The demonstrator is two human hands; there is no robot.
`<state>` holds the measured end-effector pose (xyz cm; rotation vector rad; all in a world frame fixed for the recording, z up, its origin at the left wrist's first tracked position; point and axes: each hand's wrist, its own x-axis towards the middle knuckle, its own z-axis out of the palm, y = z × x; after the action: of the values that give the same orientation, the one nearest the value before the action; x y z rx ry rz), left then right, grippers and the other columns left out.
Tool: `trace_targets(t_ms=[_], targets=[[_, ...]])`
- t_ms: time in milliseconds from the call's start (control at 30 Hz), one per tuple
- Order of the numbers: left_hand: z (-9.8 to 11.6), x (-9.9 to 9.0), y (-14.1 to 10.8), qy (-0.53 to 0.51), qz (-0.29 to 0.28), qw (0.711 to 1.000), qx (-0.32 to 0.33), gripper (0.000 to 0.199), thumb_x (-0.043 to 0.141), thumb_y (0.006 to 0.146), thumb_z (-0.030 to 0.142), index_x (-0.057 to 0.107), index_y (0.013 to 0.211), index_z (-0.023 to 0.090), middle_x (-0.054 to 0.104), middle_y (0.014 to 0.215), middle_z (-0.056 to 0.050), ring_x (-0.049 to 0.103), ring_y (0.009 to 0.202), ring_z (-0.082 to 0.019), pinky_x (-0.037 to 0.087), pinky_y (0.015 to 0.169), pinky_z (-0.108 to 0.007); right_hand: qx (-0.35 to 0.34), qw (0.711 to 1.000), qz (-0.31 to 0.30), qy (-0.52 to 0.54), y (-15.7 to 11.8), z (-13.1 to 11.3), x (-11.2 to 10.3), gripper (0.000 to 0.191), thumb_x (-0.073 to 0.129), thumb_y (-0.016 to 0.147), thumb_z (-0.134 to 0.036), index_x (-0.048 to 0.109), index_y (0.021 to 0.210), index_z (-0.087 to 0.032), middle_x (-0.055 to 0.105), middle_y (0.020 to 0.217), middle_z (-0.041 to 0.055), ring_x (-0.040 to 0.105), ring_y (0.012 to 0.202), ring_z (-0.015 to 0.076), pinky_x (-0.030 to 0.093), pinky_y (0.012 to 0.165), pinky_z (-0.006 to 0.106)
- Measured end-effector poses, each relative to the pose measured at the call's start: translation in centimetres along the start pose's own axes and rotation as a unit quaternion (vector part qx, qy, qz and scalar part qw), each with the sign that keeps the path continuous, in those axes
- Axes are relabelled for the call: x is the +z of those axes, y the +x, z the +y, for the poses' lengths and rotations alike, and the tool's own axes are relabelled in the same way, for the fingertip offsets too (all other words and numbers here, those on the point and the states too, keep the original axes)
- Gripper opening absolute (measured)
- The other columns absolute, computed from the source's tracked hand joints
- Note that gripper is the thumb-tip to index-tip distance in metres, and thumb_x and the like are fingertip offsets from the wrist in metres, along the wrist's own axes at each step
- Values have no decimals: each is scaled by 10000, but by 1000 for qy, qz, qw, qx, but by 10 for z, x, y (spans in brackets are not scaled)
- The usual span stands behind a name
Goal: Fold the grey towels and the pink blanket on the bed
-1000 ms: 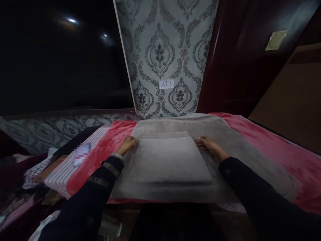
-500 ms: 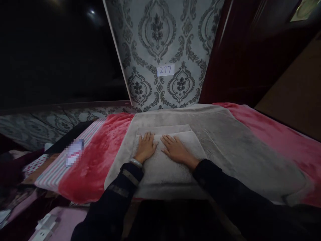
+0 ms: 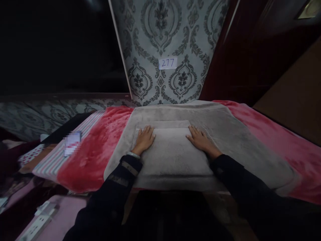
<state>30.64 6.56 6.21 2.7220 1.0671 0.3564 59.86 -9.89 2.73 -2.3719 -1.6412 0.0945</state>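
A grey plush blanket (image 3: 240, 147) is spread over the surface before me, with a folded grey plush piece (image 3: 173, 154) lying flat on it. My left hand (image 3: 144, 139) rests palm down on the folded piece's left side, fingers spread and pointing away from me. On its right edge lies my right hand (image 3: 201, 139), also flat with the fingers apart. Neither hand grips anything. Whether the folded piece is joined to the blanket underneath I cannot tell.
Red plush cloth (image 3: 92, 147) and a striped cloth (image 3: 50, 160) extend to the left, with a blurred-out item on top. Pink-red cloth (image 3: 273, 134) shows at right. A white power strip (image 3: 37, 226) lies at lower left. Behind are a dark screen (image 3: 60, 50) and a patterned wall (image 3: 160, 83).
My right hand has slid right, from the middle of the folded piece to its right edge. My left hand stays at about the same place. The view has tilted down slightly.
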Motion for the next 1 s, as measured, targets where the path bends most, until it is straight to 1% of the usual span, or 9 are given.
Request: trace_targets(t_ms=[200, 300, 367, 467, 567, 667, 767, 900, 1000], targets=[[-29, -23, -23, -85, 31, 996, -17, 544, 293, 978, 159, 496, 1483, 148, 447, 1592, -106, 345, 1514, -198, 130, 1281, -511, 15, 999, 29, -20, -5, -16, -12, 747, 302, 1005, -552, 287, 1610, -113, 284, 1639, 219, 256, 1516, 395, 261, 1170, 680], [-40, -26, -47, -69, 32, 997, -19, 567, 332, 979, 197, 422, 1538, 172, 356, 1642, -101, 269, 1548, -224, 130, 1274, -553, -112, 992, 36, -47, -11, -70, -19, 705, 310, 1011, -468, 286, 1609, -96, 255, 1652, 205, 231, 1532, 354, 262, 1199, 619], [-43, -22, -59, -61, 10, 998, -28, 594, 361, 988, 252, 350, 1576, 166, 276, 1673, -114, 213, 1564, -240, 157, 1269, -556, -191, 980, -13, -51, -18, -122, -19, 686, 321, 1011, -420, 286, 1610, -87, 247, 1657, 186, 234, 1537, 310, 260, 1220, 549], [-43, -10, -68, -49, -11, 998, -30, 611, 364, 996, 287, 309, 1592, 164, 224, 1689, -125, 188, 1569, -247, 165, 1269, -547, -242, 968, -54, -38, -27, -195, -8, 696, 359, 1015, -431, 310, 1599, -55, 240, 1656, 190, 212, 1544, 296, 232, 1240, 488], [-45, 0, -69, -42, -4, 999, -18, 602, 318, 1004, 273, 301, 1594, 156, 208, 1694, -125, 180, 1571, -243, 166, 1271, -541, -260, 963, -67, -34, -36, -229, 10, 721, 399, 1015, -482, 332, 1591, -54, 214, 1663, 182, 177, 1553, 299, 196, 1250, 491], [-48, 4, -69, -36, -1, 999, -9, 609, 296, 1002, 261, 283, 1599, 144, 198, 1697, -124, 173, 1573, -243, 173, 1272, -539, -252, 965, -57, -44, -41, -216, 22, 753, 388, 1017, -525, 305, 1602, -58, 196, 1670, 172, 156, 1558, 289, 178, 1253, 499], [-47, 5, -69, -30, 4, 1000, -7, 612, 290, 1001, 263, 274, 1602, 150, 200, 1698, -122, 183, 1571, -243, 175, 1274, -530, -211, 975, -32, -61, -43, -174, 25, 765, 346, 1021, -563, 309, 1601, -65, 202, 1668, 175, 160, 1557, 288, 192, 1246, 509], [-46, 3, -70, -26, -6, 999, -18, 620, 298, 994, 264, 272, 1602, 145, 195, 1698, -129, 183, 1570, -248, 177, 1272, -532, -158, 983, -20, -92, -48, -108, 18, 761, 290, 1019, -586, 326, 1599, -96, 223, 1666, 172, 176, 1553, 295, 217, 1232, 539], [-50, -5, -67, -45, -27, 998, -21, 625, 339, 991, 294, 284, 1600, 163, 199, 1697, -120, 186, 1569, -240, 183, 1271, -512, -112, 987, -35, -111, -47, -82, 2, 746, 292, 1014, -571, 344, 1592, -102, 253, 1658, 179, 210, 1543, 316, 272, 1206, 562]])
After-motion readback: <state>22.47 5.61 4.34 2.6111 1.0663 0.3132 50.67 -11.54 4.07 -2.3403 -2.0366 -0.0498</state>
